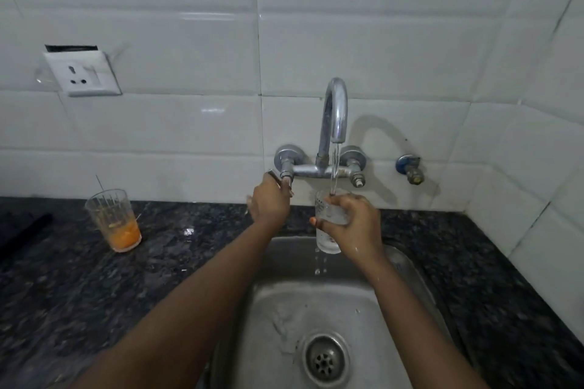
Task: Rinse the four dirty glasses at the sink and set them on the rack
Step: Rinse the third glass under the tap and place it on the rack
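Water (334, 167) is running straight from the tap (335, 110) into the glass (328, 224) we're holding up under the spout, over the sink (284, 309). Our right hand (352, 227) is wrapping its fingers and thumb around the middle of the glass, keeping it upright. Our left hand (269, 204) is reaching up just beside it and curling around the tap handle (278, 178).

We're guessing this glass is going to be slick: it's wet, drops are falling off the bottom, and our right hand is wet too. It's stiff and breakable, and it's getting heavier as it's filling. So gripping around the body like we're doing seems the safe bet, not pinching at the rim.

Well off to the left of our left hand, a second glass (113, 219) is standing on the dark worktop (63, 278) with orange dregs in the bottom, so that one's looking unrinsed. A wall socket (82, 73) is sitting on the tiles above it, and a small valve (410, 169) is poking out of the wall to the right of our right hand. The drain (325, 360) is below both hands. We're not seeing the rack or the other glasses anywhere in view. Nothing seems to be blocking the glass, though the spout is hanging close over its rim.
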{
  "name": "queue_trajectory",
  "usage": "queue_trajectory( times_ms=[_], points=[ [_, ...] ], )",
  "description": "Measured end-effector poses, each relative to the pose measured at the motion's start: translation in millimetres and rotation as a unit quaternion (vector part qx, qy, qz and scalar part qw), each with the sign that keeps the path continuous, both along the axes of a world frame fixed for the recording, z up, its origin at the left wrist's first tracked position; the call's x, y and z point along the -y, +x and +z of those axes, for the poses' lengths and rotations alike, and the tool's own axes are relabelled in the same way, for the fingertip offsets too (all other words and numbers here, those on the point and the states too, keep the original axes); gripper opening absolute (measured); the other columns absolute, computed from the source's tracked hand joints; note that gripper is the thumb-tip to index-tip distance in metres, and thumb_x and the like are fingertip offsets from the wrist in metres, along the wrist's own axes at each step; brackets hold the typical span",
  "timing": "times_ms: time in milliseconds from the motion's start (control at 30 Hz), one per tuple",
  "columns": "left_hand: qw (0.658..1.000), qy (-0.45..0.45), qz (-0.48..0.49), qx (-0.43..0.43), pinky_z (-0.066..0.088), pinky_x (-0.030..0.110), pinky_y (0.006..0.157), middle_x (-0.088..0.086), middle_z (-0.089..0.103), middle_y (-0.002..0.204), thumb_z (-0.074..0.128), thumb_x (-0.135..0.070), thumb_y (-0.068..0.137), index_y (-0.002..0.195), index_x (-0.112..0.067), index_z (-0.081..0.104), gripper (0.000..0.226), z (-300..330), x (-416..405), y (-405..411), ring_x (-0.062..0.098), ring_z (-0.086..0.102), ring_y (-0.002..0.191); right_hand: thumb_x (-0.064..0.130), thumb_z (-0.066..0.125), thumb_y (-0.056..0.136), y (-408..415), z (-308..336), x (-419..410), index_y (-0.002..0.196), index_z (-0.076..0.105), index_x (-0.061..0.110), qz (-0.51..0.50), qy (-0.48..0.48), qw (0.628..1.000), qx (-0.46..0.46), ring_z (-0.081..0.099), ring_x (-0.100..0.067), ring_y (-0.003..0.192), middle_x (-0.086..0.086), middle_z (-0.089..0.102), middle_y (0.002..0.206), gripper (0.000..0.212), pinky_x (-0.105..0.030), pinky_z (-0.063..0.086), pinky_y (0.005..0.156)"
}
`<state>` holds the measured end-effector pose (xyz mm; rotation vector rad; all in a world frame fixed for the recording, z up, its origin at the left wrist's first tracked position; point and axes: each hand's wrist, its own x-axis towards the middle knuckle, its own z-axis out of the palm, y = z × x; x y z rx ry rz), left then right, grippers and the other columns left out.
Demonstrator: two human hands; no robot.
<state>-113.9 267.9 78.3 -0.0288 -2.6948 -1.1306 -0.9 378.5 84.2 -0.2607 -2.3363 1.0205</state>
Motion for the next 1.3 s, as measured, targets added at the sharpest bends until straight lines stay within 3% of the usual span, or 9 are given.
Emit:
queue_trajectory(
  times_ms=[267, 400, 500, 633, 767, 900, 1067, 1167, 1300],
  points=[
    [0.981, -0.182, -0.034, -0.054, 0.009, 0.064, 0.110, 0.002, 0.054, 0.135, 0.035, -0.037, 0.099, 0.139, -0.020, 0.037, 0.044, 1, 1, 10, 0.022, 0.034, 0.137, 0.026, 0.086, 0.061, 11, -1, -5, 0.115, 0.066, 0.007, 0.002, -0.059, 0.998, 0.010, 0.062, -0.021, 0.104, -0.011, 0.065, 0.118, 0.061, -0.026, 0.049, 0.090],
    [0.980, 0.094, -0.108, 0.137, 0.041, 0.051, 0.100, 0.023, 0.057, 0.128, 0.034, -0.057, 0.092, 0.130, 0.001, 0.045, 0.070, -29, 16, 51, 0.037, 0.053, 0.118, 0.029, 0.088, 0.057, 22, -8, -1, 0.092, 0.073, 0.020, 0.016, -0.176, 0.984, -0.021, 0.067, -0.019, 0.094, -0.006, 0.071, 0.102, 0.040, -0.037, 0.056, 0.084],
    [0.805, 0.371, -0.185, 0.425, 0.053, 0.042, 0.083, 0.017, 0.070, 0.105, 0.035, -0.073, 0.082, 0.112, -0.008, 0.063, 0.077, -51, 30, 104, 0.031, 0.067, 0.095, 0.029, 0.086, 0.059, 34, -23, 17, 0.070, 0.067, 0.026, 0.040, -0.205, 0.976, -0.059, 0.067, -0.019, 0.091, -0.006, 0.072, 0.092, 0.022, -0.039, 0.055, 0.083],
    [0.619, 0.634, -0.160, 0.436, 0.058, 0.039, 0.078, 0.021, 0.069, 0.106, 0.038, -0.053, 0.092, 0.114, 0.000, 0.065, 0.063, -58, 40, 121, 0.029, 0.071, 0.087, 0.041, 0.063, 0.077, 53, -39, 36, 0.089, 0.067, 0.004, 0.112, -0.407, 0.905, -0.046, 0.068, -0.010, 0.087, 0.000, 0.071, 0.091, 0.039, -0.024, 0.056, 0.077],
    [0.706, 0.617, -0.146, 0.315, 0.059, 0.031, 0.059, 0.017, 0.072, 0.093, 0.045, -0.033, 0.095, 0.104, 0.000, 0.064, 0.039, -53, 52, 126, 0.023, 0.072, 0.077, 0.031, 0.044, 0.096, 43, -76, 28, 0.062, 0.068, 0.013, 0.055, -0.770, 0.628, -0.099, 0.068, -0.011, 0.064, -0.002, 0.070, 0.064, 0.046, -0.024, 0.057, 0.070],
    [0.817, 0.520, -0.129, 0.212, 0.058, 0.038, 0.079, 0.012, 0.068, 0.106, 0.064, -0.026, 0.083, 0.116, -0.010, 0.055, 0.037, -53, 60, 135, 0.022, 0.070, 0.091, 0.017, 0.048, 0.092, 30, -101, 47, 0.097, 0.063, 0.000, 0.084, -0.785, 0.611, 0.059, 0.068, -0.025, 0.083, -0.014, 0.070, 0.083, 0.023, -0.033, 0.057, 0.081],
    [0.822, 0.534, -0.114, 0.161, 0.051, 0.046, 0.094, 0.012, 0.065, 0.119, 0.080, -0.022, 0.060, 0.132, -0.016, 0.037, 0.084, -53, 69, 143, 0.025, 0.065, 0.106, -0.007, 0.031, 0.096, 43, -125, 48, 0.067, 0.062, 0.011, 0.127, -0.793, 0.588, 0.096, 0.060, -0.003, 0.047, 0.004, 0.061, 0.049, 0.046, -0.012, 0.049, 0.050],
    [0.831, 0.534, -0.082, 0.130, 0.054, 0.039, 0.090, 0.014, 0.069, 0.111, 0.080, -0.018, 0.058, 0.122, -0.007, 0.051, 0.071, -56, 76, 144, 0.025, 0.068, 0.101, -0.018, 0.077, 0.048, 44, -133, 42, 0.063, 0.053, 0.008, 0.132, -0.849, 0.504, 0.091, 0.051, -0.010, 0.044, -0.003, 0.052, 0.048, 0.038, -0.018, 0.044, 0.040],
    [0.873, 0.469, -0.073, 0.111, 0.058, 0.028, 0.080, 0.008, 0.074, 0.097, 0.082, -0.003, 0.061, 0.102, -0.005, 0.067, 0.044, -70, 87, 144, 0.018, 0.071, 0.091, 0.000, 0.060, 0.055, 38, -83, 25, 0.059, 0.053, 0.006, 0.108, -0.855, 0.507, 0.026, 0.050, -0.010, 0.045, -0.005, 0.053, 0.043, 0.010, -0.011, 0.039, 0.038]
  ],
)
